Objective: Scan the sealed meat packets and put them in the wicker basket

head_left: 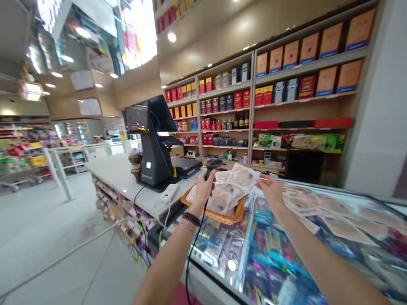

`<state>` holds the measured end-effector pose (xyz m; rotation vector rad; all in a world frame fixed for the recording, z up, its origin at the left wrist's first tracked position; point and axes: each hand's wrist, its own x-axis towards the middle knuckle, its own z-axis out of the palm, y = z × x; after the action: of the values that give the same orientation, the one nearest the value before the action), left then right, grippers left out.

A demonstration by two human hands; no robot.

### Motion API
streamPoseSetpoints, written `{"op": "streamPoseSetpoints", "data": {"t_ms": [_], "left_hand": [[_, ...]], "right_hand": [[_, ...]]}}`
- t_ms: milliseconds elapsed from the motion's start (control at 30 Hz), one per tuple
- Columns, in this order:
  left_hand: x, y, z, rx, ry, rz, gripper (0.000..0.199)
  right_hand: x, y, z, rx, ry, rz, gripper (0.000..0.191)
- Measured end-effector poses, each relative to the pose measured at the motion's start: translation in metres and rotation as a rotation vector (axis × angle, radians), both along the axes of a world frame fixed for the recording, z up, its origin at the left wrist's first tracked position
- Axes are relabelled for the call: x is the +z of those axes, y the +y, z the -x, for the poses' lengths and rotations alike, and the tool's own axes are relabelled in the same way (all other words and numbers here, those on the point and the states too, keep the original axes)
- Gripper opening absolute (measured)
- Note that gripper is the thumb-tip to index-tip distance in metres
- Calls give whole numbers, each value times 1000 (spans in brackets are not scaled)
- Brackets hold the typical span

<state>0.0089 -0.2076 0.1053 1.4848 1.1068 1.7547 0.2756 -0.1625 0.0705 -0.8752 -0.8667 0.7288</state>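
Observation:
My left hand (203,188) grips a black handheld barcode scanner (212,166), and its black cable hangs down past my wrist. My right hand (269,190) pinches the edge of a flat, clear packet (242,177) with a pale, round filling. The packet is held up close to the scanner's head, over a woven wicker basket (219,215). More of these packets (221,200) lie heaped in the basket, partly hidden behind my left hand.
A black point-of-sale terminal (155,144) and a black printer (187,166) stand on the white counter (117,171). Below my arms is a glass display case (273,250) of colourful packets. Shelves (254,97) of boxed goods fill the back wall, and store aisles lie to the left.

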Motion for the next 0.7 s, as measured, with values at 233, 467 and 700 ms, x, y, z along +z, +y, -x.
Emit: {"op": "streamPoseSetpoints", "data": {"t_ms": [233, 467, 700], "left_hand": [[-20, -6, 56, 161, 29, 35, 67], [-44, -4, 46, 197, 14, 64, 71], [-36, -2, -29, -27, 58, 38, 65]], "right_hand": [[-32, 8, 60, 33, -392, 93, 16], [-67, -1, -4, -211, -644, 163, 13], [-66, -30, -114, -433, -593, 221, 15]]}}
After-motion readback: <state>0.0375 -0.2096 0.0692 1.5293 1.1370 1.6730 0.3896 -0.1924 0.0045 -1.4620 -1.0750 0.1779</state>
